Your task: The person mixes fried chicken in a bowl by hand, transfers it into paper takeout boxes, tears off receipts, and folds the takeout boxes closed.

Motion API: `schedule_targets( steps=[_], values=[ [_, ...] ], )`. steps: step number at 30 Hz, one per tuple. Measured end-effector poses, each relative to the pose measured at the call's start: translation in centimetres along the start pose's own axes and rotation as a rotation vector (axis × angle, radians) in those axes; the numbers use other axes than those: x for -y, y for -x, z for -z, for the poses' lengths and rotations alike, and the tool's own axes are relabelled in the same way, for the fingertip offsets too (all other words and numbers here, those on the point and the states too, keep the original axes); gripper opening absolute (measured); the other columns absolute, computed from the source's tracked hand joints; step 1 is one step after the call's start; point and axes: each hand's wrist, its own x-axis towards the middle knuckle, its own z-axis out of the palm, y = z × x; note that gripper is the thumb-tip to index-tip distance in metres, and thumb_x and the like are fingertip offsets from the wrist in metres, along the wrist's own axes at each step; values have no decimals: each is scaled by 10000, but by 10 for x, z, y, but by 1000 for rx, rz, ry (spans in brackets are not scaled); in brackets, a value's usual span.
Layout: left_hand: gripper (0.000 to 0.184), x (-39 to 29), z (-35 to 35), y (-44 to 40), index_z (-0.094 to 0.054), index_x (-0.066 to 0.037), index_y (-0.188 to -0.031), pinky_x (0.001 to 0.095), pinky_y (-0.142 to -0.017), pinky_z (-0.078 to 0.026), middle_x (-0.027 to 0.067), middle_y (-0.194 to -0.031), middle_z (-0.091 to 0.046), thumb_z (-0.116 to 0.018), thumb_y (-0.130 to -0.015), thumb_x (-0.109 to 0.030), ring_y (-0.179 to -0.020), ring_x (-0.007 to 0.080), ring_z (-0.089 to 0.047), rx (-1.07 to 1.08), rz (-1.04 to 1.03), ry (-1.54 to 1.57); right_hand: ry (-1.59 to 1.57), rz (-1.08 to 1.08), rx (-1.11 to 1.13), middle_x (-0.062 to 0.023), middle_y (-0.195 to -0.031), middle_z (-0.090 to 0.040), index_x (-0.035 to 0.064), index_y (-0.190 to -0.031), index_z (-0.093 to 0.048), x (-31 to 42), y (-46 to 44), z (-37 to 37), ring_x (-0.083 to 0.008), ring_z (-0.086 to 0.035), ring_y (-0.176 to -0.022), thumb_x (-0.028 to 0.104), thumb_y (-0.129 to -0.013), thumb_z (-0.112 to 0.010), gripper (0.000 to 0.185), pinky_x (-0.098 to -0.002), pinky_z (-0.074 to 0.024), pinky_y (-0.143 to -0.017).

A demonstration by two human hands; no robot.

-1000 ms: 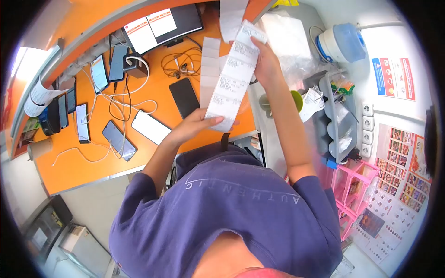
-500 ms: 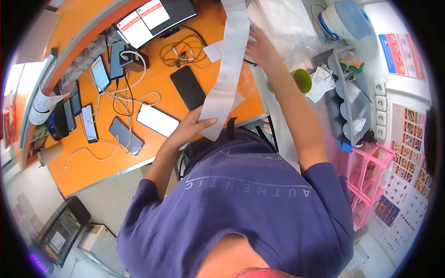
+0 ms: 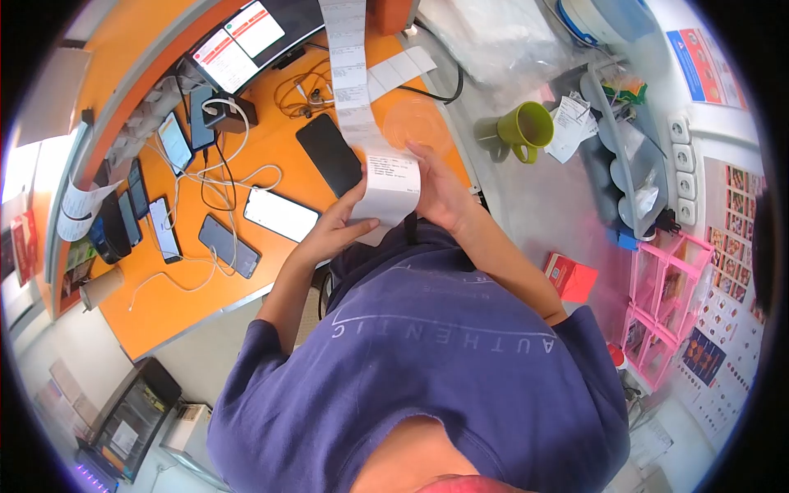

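Observation:
A long printed receipt strip point(image 3: 349, 82) runs down from the top edge past the monitor to my hands, its lower end curled over. My left hand point(image 3: 335, 228) is closed on the left side of the curled end, the thumb lying across the paper. At the right edge of the same curl is my right hand point(image 3: 441, 191), its fingers pinched against the strip. Small lines of print show on the upper face of the curl. Just left of the paper lies a black phone point(image 3: 329, 154) on the orange desk point(image 3: 156, 308).
Several phones with white cables, including one with a white screen point(image 3: 282, 215), lie on the left. Tangled earphones point(image 3: 306, 94) sit below the monitor point(image 3: 255, 41). A clear round lid point(image 3: 415, 125) is beyond my right hand. Further right are a green mug point(image 3: 526, 127) and a grey organizer point(image 3: 604, 156).
My right hand has come down from the upper part of the strip to its lower end. The strip has shifted left, and its end now curls over between both hands.

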Motion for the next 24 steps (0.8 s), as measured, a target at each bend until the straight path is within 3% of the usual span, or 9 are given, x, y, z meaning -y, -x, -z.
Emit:
schedule_targets(
  steps=[7,24],
  values=[
    [643,0,1,2,-277,-32,-1458,326,-1081,-277,96,-1423,-399,-573,-887,-24,-1320,176,-354,39,9,-4,177,357,134,-228,-1297,-522,11,-1392,-321,33,6,-24,-300,-549,-1177,208,-954,-454,498,-421,-446,-991],
    [517,25,10,-1,-375,-19,-1390,315,-1047,-323,88,-1324,-493,-556,-907,-45,-1251,168,-438,41,42,-1,243,465,129,-249,-1283,-524,-6,-1359,-325,56,7,-40,-348,-565,-1145,157,-959,-397,438,-437,-471,-964]
  ],
)
